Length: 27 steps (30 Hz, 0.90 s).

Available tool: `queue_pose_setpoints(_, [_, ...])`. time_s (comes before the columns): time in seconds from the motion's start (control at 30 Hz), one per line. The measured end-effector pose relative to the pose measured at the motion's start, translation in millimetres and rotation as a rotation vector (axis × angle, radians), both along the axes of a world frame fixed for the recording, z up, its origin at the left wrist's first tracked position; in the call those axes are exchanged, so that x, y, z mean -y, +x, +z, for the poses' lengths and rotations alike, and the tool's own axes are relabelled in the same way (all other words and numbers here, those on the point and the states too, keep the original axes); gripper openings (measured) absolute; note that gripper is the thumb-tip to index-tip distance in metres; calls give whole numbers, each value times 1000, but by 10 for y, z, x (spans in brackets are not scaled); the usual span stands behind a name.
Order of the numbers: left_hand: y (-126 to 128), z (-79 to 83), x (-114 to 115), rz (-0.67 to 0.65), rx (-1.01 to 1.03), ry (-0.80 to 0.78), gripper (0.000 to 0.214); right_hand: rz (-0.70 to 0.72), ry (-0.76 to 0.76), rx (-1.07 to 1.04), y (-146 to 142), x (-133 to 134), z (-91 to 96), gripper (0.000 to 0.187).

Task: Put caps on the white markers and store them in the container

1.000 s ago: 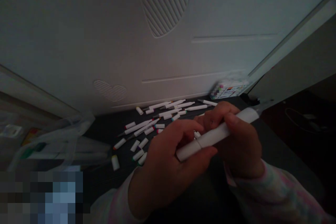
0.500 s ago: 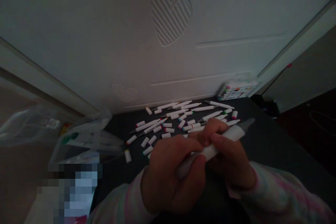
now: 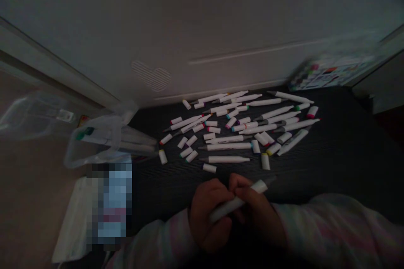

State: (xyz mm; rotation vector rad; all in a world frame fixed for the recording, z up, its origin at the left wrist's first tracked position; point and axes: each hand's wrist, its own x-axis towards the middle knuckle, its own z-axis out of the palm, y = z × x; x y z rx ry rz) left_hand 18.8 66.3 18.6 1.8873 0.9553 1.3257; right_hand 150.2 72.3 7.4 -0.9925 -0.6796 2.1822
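Observation:
Both my hands grip one white marker (image 3: 232, 206) at the near side of the dark table. My left hand (image 3: 210, 214) is closed round its lower left part. The fingers of my right hand (image 3: 254, 208) pinch it nearer its grey, tapered end, which points up to the right. Beyond my hands lie several uncapped white markers (image 3: 229, 159) with grey ends, spread over the table (image 3: 170, 185). Loose white caps (image 3: 209, 168) with coloured ends lie among them. A cap with a yellow edge (image 3: 265, 162) rests just beyond my right hand.
At the left stands a clear plastic case (image 3: 91, 157) with a few green-ended markers inside, its clear lid (image 3: 34, 113) beside it. A blurred-out pixelated patch (image 3: 113, 206) sits below. A box with a printed label (image 3: 334, 71) leans against the white panel (image 3: 240, 21) at the back right.
My view has tilted down and come closer to the table, so more markers and caps show. My hands appear lower in view, still holding the same marker.

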Motion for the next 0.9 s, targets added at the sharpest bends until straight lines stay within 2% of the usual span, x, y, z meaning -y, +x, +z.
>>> queue_pose_setpoints(0.1, [41, -60, -19, -1, 91, -15, 32, -37, -6, -23, -10, -30, -13, 19])
queue_pose_setpoints(0.2, [52, -139, 0, 62, 166, -34, 42, -52, 8, -33, -17, -49, -3, 19])
queue_pose_setpoints(0.3, [62, -170, 9, 67, 175, -37, 49, -78, 42, -21, -12, -39, 6, 18])
queue_pose_setpoints(0.47, [80, -111, -32, 3, 104, 50, 45, -72, 13, -20, -8, -19, 25, 19])
queue_pose_setpoints(0.57, [95, -88, -43, 13, 66, 68, 42, -59, -3, 36, -11, -21, 65, 19])
queue_pose_setpoints(0.7, [127, -65, -41, 39, 58, 60, 38, -42, 94, 132, 7, -37, 97, 20])
queue_pose_setpoints(0.8, [123, -31, -52, -7, 25, 28, 38, -31, 178, 188, 31, -54, 73, 22])
queue_pose_setpoints(0.9, [88, -10, -72, -44, -26, 10, 42, -18, 150, 187, 37, -64, 42, 22])
